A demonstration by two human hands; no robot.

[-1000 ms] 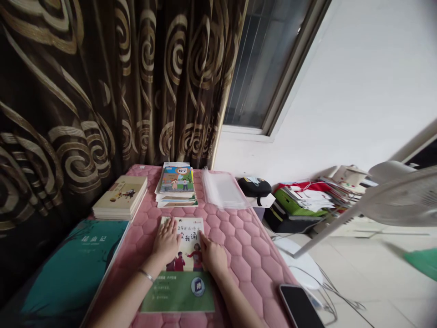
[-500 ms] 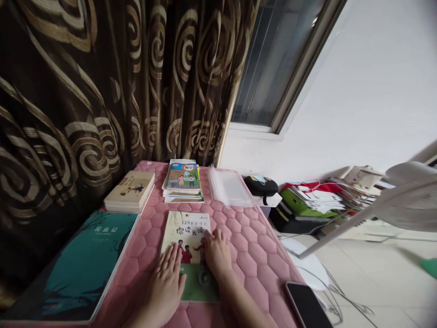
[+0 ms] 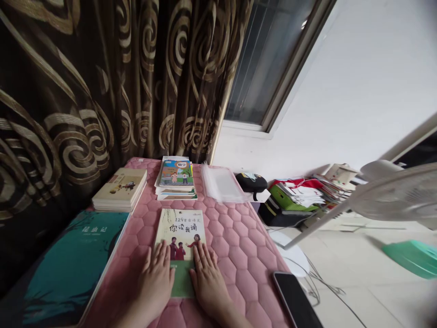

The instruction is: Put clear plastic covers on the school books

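Observation:
A paperback book with a cream and green cover lies flat on the pink quilted surface, its title and drawn children showing. My left hand rests flat along the book's left side, fingers stretched out. On the opposite side, my right hand lies on the cover's right edge, fingers extended and palm down. Neither hand grips anything. To the left is a large teal book, with a stack of cream books behind it.
Textbooks are stacked at the back, beside clear plastic sleeves. A phone lies at the front right edge. Beyond that edge stand a white fan and a black case. A patterned curtain hangs at the left.
My right hand has moved down the cover from the title and flattened on its right side. My left hand stays on the left side. The view has shifted slightly right.

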